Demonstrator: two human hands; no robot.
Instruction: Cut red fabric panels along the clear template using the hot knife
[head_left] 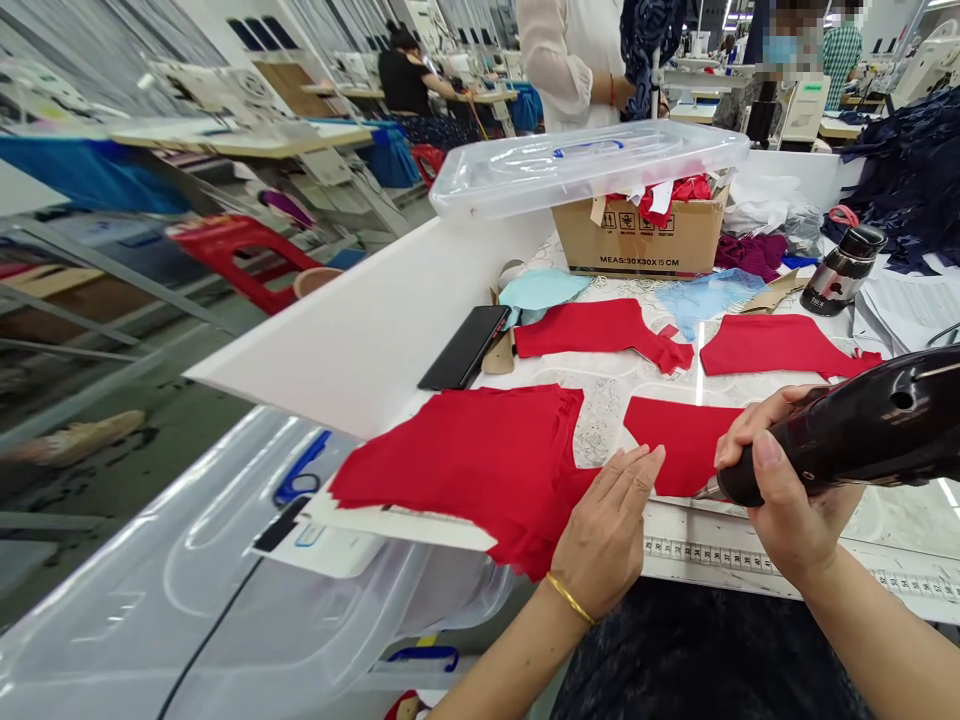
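Note:
My left hand (607, 530), with a gold bangle (570, 598) on the wrist, lies flat on a stack of red fabric pieces (465, 470). My right hand (780, 480) grips a glossy black hair dryer or heat gun (847, 430). Its narrow metal nozzle (709, 490) points down at the edge of a smaller red fabric piece (675, 445). Two more red pieces (600, 330) (780, 345) lie farther up the patterned work surface (600, 420). A measuring tape strip (720, 555) runs along the near edge.
A cardboard box (637, 240) holding red cloth stands behind, under a clear plastic lid (585, 165). A black phone (465, 347), pale blue fabric (709, 300) and a steel flask (844, 270) sit nearby. A clear plastic bin (225, 570) lies at lower left. A co-worker (570, 60) stands beyond.

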